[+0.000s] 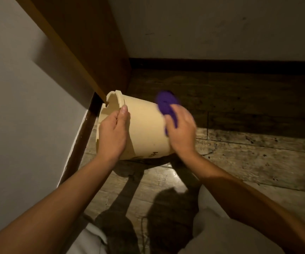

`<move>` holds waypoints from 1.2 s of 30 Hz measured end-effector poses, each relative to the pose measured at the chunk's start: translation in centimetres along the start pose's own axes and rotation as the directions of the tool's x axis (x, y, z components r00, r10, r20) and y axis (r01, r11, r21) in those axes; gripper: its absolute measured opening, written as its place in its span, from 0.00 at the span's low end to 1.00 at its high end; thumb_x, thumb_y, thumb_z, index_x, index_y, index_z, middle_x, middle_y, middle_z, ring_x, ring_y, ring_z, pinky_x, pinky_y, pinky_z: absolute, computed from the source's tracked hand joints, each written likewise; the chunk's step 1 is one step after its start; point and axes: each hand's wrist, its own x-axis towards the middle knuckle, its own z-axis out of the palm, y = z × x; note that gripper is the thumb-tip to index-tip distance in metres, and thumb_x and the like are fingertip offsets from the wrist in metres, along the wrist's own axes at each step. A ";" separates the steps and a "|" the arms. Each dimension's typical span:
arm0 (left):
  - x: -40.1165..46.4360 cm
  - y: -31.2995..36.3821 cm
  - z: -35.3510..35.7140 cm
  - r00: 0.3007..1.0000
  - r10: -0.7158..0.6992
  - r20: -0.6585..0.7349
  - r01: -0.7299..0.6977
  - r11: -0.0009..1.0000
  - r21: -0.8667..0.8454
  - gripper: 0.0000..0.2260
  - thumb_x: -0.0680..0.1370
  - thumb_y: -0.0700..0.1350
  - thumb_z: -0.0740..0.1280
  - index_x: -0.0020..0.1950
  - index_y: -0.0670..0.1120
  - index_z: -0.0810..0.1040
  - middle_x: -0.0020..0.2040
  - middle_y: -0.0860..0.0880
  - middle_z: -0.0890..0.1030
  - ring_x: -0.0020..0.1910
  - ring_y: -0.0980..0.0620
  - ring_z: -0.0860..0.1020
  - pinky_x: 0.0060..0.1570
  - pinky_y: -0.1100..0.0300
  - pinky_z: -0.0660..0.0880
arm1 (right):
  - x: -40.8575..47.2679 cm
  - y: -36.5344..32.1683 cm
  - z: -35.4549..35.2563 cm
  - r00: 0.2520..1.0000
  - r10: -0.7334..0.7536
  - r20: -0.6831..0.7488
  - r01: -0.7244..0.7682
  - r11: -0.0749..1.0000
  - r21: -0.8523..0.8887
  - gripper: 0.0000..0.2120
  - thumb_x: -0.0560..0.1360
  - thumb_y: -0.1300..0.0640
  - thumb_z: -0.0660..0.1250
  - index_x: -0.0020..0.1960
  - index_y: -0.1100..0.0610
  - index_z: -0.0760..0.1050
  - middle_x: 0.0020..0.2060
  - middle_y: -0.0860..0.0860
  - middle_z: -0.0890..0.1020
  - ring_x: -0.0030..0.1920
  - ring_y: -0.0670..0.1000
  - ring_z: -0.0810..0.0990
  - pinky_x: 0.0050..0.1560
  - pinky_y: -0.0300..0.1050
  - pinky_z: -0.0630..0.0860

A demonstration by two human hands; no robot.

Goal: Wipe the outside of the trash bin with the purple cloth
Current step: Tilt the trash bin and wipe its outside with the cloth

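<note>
A cream plastic trash bin [144, 129] is tipped on its side above the floor, its open mouth turned to the left. My left hand [112, 133] grips the bin's rim, thumb on the outside wall. My right hand [182, 131] presses a purple cloth [166, 105] against the bin's right side, near its base. The cloth is blurred. Dark lettering shows low on the bin's wall.
A white wall [19, 107] with a dark baseboard runs along the left. A brown wooden panel [85, 52] stands just behind the bin's mouth. Worn wood-plank floor [248, 143] spreads to the right, with another wall at the back. My light-clothed knees are at the bottom.
</note>
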 end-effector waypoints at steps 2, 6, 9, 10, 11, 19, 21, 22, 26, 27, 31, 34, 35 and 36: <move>0.3 0.0 -0.1 1.000 -0.007 0.021 0.007 1.000 0.015 0.19 0.87 0.55 0.57 0.49 0.46 0.81 0.45 0.53 0.81 0.45 0.57 0.79 0.42 0.57 0.73 | 0.0 3.2 -1.1 0.952 0.306 -0.012 -0.305 0.950 0.070 0.21 0.85 0.48 0.60 0.77 0.51 0.69 0.75 0.53 0.73 0.72 0.57 0.72 0.68 0.49 0.69; 0.7 0.3 0.1 0.999 -0.024 0.032 0.025 1.000 -0.017 0.18 0.87 0.55 0.57 0.47 0.49 0.80 0.45 0.53 0.82 0.41 0.66 0.79 0.41 0.60 0.72 | 0.5 0.8 -0.8 0.956 0.292 -0.028 -0.285 0.947 0.147 0.18 0.84 0.55 0.62 0.73 0.52 0.73 0.72 0.52 0.75 0.71 0.54 0.73 0.72 0.53 0.69; 0.2 0.6 0.8 0.999 0.021 0.026 -0.021 1.000 -0.020 0.19 0.87 0.54 0.57 0.49 0.45 0.82 0.44 0.45 0.84 0.40 0.57 0.80 0.41 0.56 0.74 | -0.8 -4.8 0.5 0.997 -0.067 -0.047 0.076 0.971 0.225 0.17 0.81 0.58 0.64 0.68 0.54 0.78 0.70 0.52 0.77 0.71 0.54 0.73 0.73 0.59 0.68; 0.0 0.7 0.9 0.999 0.045 0.021 -0.044 0.998 -0.034 0.20 0.87 0.53 0.57 0.51 0.43 0.82 0.44 0.44 0.84 0.41 0.52 0.81 0.41 0.54 0.76 | -1.5 -6.3 1.0 0.986 -0.166 -0.032 0.168 0.953 0.251 0.17 0.81 0.55 0.64 0.69 0.52 0.77 0.71 0.51 0.76 0.72 0.53 0.72 0.74 0.57 0.67; 0.0 0.6 0.8 0.998 0.055 0.011 -0.054 0.997 -0.059 0.20 0.87 0.53 0.56 0.52 0.42 0.82 0.44 0.43 0.85 0.42 0.49 0.82 0.43 0.51 0.78 | -2.0 -7.3 1.2 0.972 -0.234 -0.004 0.227 0.940 0.256 0.18 0.82 0.52 0.64 0.70 0.49 0.76 0.73 0.49 0.75 0.74 0.51 0.70 0.75 0.56 0.66; 2.6 -0.9 -0.7 0.989 -0.140 -0.040 0.138 0.989 -0.053 0.24 0.85 0.60 0.57 0.34 0.55 0.80 0.28 0.64 0.80 0.28 0.70 0.76 0.35 0.58 0.70 | 0.6 -1.1 0.4 0.998 -0.061 -0.025 0.059 0.994 -0.094 0.20 0.82 0.47 0.63 0.72 0.52 0.75 0.70 0.55 0.77 0.73 0.60 0.72 0.72 0.64 0.65; 2.7 -0.9 -0.9 0.980 -0.194 -0.045 0.190 0.979 -0.077 0.25 0.85 0.61 0.56 0.31 0.59 0.80 0.25 0.65 0.77 0.25 0.72 0.74 0.37 0.56 0.66 | 1.2 0.6 -0.2 0.999 0.041 -0.016 -0.043 0.994 -0.099 0.21 0.83 0.45 0.60 0.73 0.52 0.74 0.71 0.55 0.76 0.73 0.59 0.70 0.70 0.64 0.69; 2.6 -0.8 -0.9 0.978 -0.205 -0.042 0.200 0.975 -0.095 0.24 0.85 0.61 0.57 0.32 0.58 0.80 0.25 0.64 0.77 0.26 0.71 0.74 0.38 0.55 0.67 | 1.5 1.3 -0.5 0.998 0.061 -0.007 -0.061 0.994 -0.096 0.22 0.83 0.44 0.59 0.73 0.51 0.73 0.72 0.55 0.75 0.73 0.59 0.70 0.69 0.62 0.70; 1.1 -0.1 -0.3 0.992 -0.090 0.094 0.101 0.988 -0.115 0.14 0.84 0.60 0.59 0.49 0.56 0.81 0.42 0.61 0.85 0.40 0.63 0.83 0.45 0.54 0.78 | 2.7 3.2 -1.1 0.987 0.156 -0.032 -0.158 0.984 -0.077 0.22 0.83 0.44 0.58 0.74 0.50 0.73 0.70 0.55 0.76 0.68 0.58 0.73 0.60 0.51 0.73; 0.6 0.0 -0.2 0.983 -0.040 0.182 0.064 0.990 -0.126 0.09 0.83 0.60 0.60 0.54 0.63 0.80 0.47 0.66 0.84 0.46 0.64 0.83 0.47 0.55 0.78 | 2.9 3.6 -1.4 0.979 0.195 -0.054 -0.200 0.976 -0.087 0.21 0.83 0.44 0.60 0.73 0.50 0.73 0.69 0.55 0.76 0.67 0.57 0.74 0.59 0.49 0.72; -0.4 -0.8 -0.6 0.884 0.022 0.467 0.008 0.998 -0.063 0.19 0.83 0.61 0.58 0.74 0.70 0.63 0.69 0.61 0.75 0.70 0.54 0.74 0.67 0.47 0.71 | 2.8 3.0 -3.0 0.946 0.300 -0.126 -0.302 0.953 0.002 0.19 0.83 0.49 0.64 0.72 0.52 0.75 0.69 0.54 0.76 0.66 0.56 0.76 0.61 0.45 0.74; -0.1 -0.9 -1.3 0.939 0.072 0.337 -0.071 0.997 -0.015 0.12 0.85 0.58 0.56 0.68 0.66 0.71 0.61 0.62 0.80 0.61 0.63 0.77 0.65 0.50 0.74 | 2.7 -1.8 -3.7 0.981 0.117 -0.157 -0.084 0.975 0.206 0.17 0.82 0.51 0.66 0.70 0.52 0.76 0.66 0.51 0.76 0.61 0.46 0.76 0.55 0.24 0.67; 0.1 -0.8 -1.3 0.945 0.075 0.317 -0.078 0.997 -0.004 0.11 0.86 0.57 0.57 0.66 0.65 0.74 0.57 0.63 0.81 0.58 0.65 0.78 0.61 0.53 0.76 | 3.1 -3.8 -3.5 0.989 0.043 -0.139 -0.007 0.969 0.248 0.16 0.82 0.51 0.66 0.69 0.51 0.76 0.65 0.49 0.76 0.58 0.41 0.75 0.53 0.22 0.68; 0.2 -0.8 -1.3 0.942 0.072 0.329 -0.081 0.997 0.016 0.11 0.86 0.56 0.57 0.66 0.64 0.75 0.54 0.64 0.82 0.56 0.67 0.78 0.57 0.56 0.75 | 3.7 -5.7 -3.2 0.994 -0.018 -0.106 0.046 0.961 0.271 0.16 0.82 0.51 0.66 0.68 0.50 0.76 0.63 0.48 0.77 0.56 0.39 0.75 0.53 0.23 0.69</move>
